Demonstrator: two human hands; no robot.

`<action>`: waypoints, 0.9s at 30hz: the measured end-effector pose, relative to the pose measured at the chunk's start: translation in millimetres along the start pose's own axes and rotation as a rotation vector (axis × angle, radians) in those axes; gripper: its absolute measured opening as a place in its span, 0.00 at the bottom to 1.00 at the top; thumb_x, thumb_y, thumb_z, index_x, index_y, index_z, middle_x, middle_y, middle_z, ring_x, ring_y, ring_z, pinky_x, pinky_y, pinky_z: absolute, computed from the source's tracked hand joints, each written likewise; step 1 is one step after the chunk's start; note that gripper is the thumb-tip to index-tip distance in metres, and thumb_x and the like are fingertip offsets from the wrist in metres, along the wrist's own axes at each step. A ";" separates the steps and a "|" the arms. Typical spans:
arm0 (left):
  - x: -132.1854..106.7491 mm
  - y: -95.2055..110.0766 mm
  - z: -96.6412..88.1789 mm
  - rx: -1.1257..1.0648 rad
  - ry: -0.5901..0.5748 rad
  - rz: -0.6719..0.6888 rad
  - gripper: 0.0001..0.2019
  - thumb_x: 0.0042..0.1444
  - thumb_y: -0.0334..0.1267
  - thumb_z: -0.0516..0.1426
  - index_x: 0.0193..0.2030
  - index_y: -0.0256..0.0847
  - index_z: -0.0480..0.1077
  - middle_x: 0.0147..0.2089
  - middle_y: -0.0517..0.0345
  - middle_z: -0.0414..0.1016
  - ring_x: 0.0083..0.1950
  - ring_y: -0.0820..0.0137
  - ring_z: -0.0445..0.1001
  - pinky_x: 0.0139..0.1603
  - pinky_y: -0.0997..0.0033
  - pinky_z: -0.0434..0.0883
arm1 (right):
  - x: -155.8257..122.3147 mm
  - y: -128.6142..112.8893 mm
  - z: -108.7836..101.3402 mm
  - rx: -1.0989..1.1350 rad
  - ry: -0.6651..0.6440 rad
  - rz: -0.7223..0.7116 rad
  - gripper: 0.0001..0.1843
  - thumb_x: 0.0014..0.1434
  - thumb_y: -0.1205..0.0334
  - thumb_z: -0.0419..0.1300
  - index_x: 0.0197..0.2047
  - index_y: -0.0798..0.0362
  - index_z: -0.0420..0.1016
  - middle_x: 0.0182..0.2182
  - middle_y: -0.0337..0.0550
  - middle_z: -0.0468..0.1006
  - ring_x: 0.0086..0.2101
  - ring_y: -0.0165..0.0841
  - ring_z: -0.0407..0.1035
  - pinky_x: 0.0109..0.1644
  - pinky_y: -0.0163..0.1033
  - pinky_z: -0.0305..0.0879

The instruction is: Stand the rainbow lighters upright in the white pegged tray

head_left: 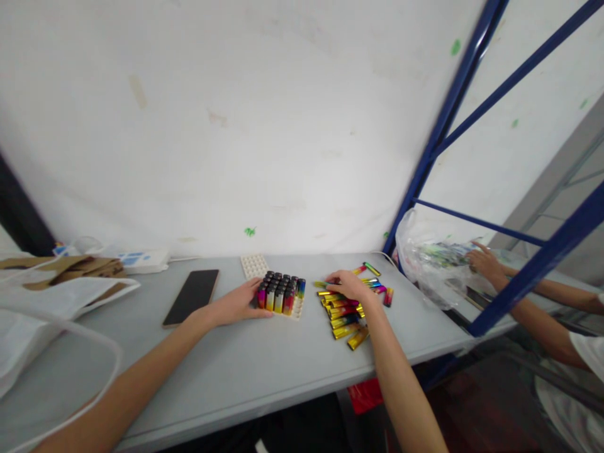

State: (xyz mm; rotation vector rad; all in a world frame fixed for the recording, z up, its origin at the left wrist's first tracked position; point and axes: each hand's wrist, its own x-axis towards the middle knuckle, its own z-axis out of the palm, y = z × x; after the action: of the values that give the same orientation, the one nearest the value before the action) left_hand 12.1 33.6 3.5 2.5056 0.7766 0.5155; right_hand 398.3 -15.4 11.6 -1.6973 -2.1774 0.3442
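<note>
While the left hand (240, 301) cups the left side of the standing lighters (278, 297), thumb apart from fingers, I cannot tell whether it truly grips them; the right hand (348, 285) curls over the loose lighters (343, 313), a yellow-green lighter (323, 284) at its fingertips, though a firm pinch is not clear. The standing lighters sit packed in a white socketed tray (297, 308), with bare sockets along its right edge; the loose ones lie heaped to its right on the grey surface (226, 371). A sideways push from the left hand could probably tip the outer lighters or slide the tray, and careless fingers might roll loose lighters apart. Behind lies another white tray (253, 265); leftward, a smartphone (192, 297).
</note>
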 end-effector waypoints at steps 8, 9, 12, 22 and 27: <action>-1.4 0.8 0.3 -0.003 0.029 -0.019 0.40 0.55 0.57 0.71 0.69 0.41 0.70 0.70 0.44 0.74 0.71 0.46 0.72 0.78 0.51 0.63 | 2.7 -24.9 4.2 0.231 0.354 -0.015 0.20 0.74 0.50 0.54 0.57 0.52 0.79 0.33 0.42 0.82 0.29 0.33 0.73 0.40 0.38 0.70; -1.5 0.8 0.2 -0.004 0.023 -0.014 0.39 0.55 0.57 0.71 0.69 0.41 0.70 0.70 0.44 0.74 0.71 0.46 0.71 0.78 0.51 0.63 | 3.3 -29.3 4.8 0.262 0.383 -0.015 0.22 0.73 0.48 0.54 0.57 0.52 0.80 0.30 0.40 0.80 0.27 0.33 0.71 0.38 0.37 0.68; -1.1 -0.1 0.1 -0.002 0.010 -0.013 0.39 0.55 0.57 0.71 0.69 0.41 0.69 0.71 0.43 0.73 0.72 0.46 0.71 0.78 0.50 0.62 | 5.3 -42.9 6.4 0.369 0.505 -0.013 0.25 0.67 0.42 0.59 0.52 0.52 0.82 0.25 0.36 0.74 0.27 0.33 0.64 0.35 0.37 0.63; -1.2 -0.7 0.6 0.005 0.004 -0.005 0.40 0.57 0.58 0.70 0.70 0.41 0.69 0.72 0.43 0.71 0.73 0.46 0.68 0.79 0.51 0.60 | 5.2 -80.8 19.5 0.982 0.330 -0.041 0.34 0.63 0.23 0.55 0.38 0.49 0.70 0.30 0.39 0.74 0.30 0.33 0.71 0.37 0.38 0.72; -0.6 -2.2 1.5 0.014 -0.002 0.008 0.40 0.57 0.59 0.70 0.71 0.40 0.69 0.73 0.42 0.69 0.74 0.46 0.68 0.80 0.50 0.58 | 5.3 -87.3 22.8 1.084 0.286 -0.008 0.32 0.61 0.24 0.58 0.39 0.47 0.66 0.21 0.27 0.57 0.20 0.27 0.53 0.23 0.33 0.57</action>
State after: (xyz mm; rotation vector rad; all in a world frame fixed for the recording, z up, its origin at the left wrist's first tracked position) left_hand 11.5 34.4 1.1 2.5221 0.7727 0.5125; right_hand 310.7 -31.4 26.6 -1.0114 -1.3352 0.9802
